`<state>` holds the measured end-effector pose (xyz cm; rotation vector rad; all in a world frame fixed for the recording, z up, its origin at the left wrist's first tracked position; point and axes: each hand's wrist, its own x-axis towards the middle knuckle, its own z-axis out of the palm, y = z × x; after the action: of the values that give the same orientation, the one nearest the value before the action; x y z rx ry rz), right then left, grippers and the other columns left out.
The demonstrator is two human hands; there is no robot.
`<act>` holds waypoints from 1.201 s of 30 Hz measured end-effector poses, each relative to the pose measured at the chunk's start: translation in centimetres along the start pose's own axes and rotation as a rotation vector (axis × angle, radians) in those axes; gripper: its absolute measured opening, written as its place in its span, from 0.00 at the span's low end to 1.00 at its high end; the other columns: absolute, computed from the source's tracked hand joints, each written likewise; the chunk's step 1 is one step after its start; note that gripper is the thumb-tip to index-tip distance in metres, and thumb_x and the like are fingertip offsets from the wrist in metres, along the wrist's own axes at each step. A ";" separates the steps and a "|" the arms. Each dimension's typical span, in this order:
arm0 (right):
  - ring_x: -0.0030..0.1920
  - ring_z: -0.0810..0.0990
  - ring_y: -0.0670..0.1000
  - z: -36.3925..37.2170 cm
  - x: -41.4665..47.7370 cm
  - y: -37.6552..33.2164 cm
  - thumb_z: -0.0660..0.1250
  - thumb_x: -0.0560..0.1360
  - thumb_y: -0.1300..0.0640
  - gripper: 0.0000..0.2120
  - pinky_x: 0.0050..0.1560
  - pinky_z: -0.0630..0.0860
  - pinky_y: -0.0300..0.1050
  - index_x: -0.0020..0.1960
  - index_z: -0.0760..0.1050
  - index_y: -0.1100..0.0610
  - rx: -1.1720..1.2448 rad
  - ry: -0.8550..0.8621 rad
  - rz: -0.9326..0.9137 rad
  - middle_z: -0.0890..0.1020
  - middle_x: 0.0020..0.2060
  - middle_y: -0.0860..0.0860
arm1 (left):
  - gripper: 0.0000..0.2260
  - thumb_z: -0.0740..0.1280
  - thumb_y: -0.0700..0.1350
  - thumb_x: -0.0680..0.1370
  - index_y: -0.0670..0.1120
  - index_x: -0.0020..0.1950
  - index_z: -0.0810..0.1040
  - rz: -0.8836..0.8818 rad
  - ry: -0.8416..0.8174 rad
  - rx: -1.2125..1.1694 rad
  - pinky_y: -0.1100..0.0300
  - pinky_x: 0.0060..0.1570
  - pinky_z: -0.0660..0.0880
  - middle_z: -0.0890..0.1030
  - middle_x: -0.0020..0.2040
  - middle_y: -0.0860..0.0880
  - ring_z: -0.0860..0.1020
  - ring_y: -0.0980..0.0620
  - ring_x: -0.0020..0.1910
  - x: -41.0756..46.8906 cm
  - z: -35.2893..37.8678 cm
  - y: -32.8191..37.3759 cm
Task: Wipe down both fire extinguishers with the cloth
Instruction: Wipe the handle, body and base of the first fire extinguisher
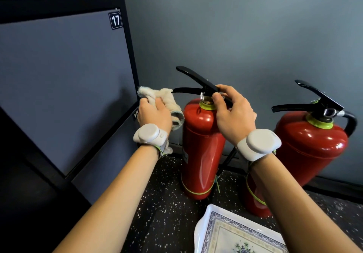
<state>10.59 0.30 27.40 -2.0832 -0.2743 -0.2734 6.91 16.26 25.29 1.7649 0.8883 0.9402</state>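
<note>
While right hand [233, 115] grips top of left extinguisher [202, 144], left hand [155, 115] clutches cloth [167, 95] at lever [186, 90].

Left grip [155, 114]: fingers curled round cloth [167, 96], back of hand up.
Right grip [233, 113]: thumb and fingers clasp extinguisher lever [198, 80].
Arms [117, 194]: bare, both reaching forward.

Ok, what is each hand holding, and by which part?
The left hand grips the bunched cloth around its middle. The right hand holds the left fire extinguisher by its valve head, fingers curled round the base of the levers.
</note>
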 end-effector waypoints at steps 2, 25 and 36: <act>0.60 0.80 0.55 0.3 0.0 0.1 0.62 0.84 0.46 0.13 0.59 0.59 0.49 0.67 0.77 0.40 -0.003 0.011 -0.003 0.81 0.52 0.39 | 0.12 0.63 0.47 0.82 0.38 0.54 0.79 -0.035 -0.136 0.059 0.55 0.44 0.71 0.83 0.53 0.40 0.80 0.36 0.54 -0.3 0.2 -0.4; 0.60 0.80 0.54 0.0 0.1 0.6 0.62 0.84 0.45 0.13 0.59 0.56 0.47 0.67 0.77 0.40 -0.007 -0.003 -0.026 0.83 0.59 0.41 | 0.11 0.65 0.32 0.74 0.41 0.33 0.77 -0.428 -0.111 -0.675 0.66 0.24 0.65 0.74 0.25 0.50 0.70 0.54 0.22 -1.9 -0.9 3.2; 0.59 0.83 0.46 -1.2 -0.9 0.1 0.66 0.80 0.41 0.19 0.69 0.77 0.54 0.69 0.76 0.46 0.332 -0.059 0.019 0.83 0.61 0.46 | 0.12 0.65 0.36 0.77 0.42 0.60 0.81 0.086 0.001 -0.629 0.66 0.42 0.76 0.83 0.46 0.53 0.80 0.63 0.40 -4.1 -3.0 4.9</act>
<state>9.66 -0.86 27.70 -1.7667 -0.3123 -0.1437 3.25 12.27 29.87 1.2628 0.4440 1.1263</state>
